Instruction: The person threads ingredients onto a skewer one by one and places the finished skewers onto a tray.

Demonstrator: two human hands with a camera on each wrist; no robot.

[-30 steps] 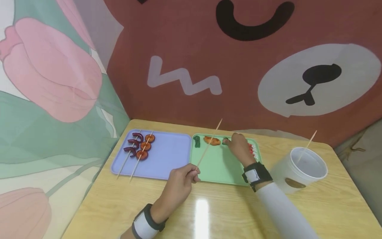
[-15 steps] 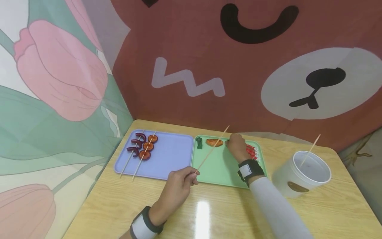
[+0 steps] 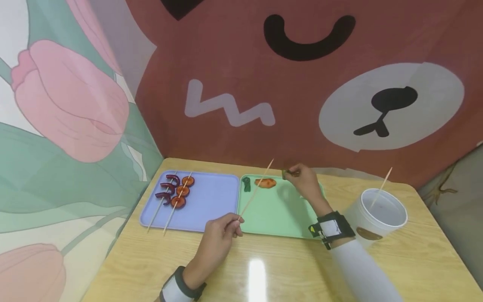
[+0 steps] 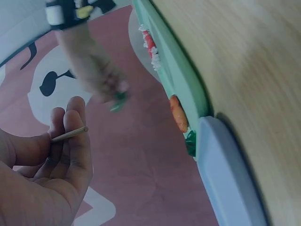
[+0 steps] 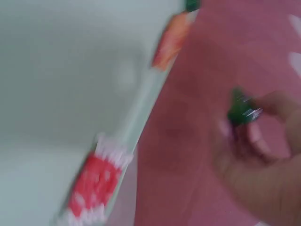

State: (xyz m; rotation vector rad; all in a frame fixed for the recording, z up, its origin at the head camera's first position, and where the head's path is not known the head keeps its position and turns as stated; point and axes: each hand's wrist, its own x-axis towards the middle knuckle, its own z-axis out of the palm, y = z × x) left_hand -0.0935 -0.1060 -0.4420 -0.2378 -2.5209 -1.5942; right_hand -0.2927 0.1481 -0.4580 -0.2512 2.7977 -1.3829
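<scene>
While L hand (image 3: 217, 240) pinches skewer (image 3: 255, 189), tip up-R, axis diag.

left band (image 3: 184, 282): black, white panel (image 3: 173, 292) | right band (image 3: 344, 226): black, white patch (image 3: 331, 227), yellow mark (image 3: 312, 229) | right sleeve (image 3: 366, 268): pale

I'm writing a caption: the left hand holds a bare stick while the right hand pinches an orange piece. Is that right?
Not quite: the right hand pinches a green piece, as the right wrist view shows. The left hand does hold a bare stick.
</scene>
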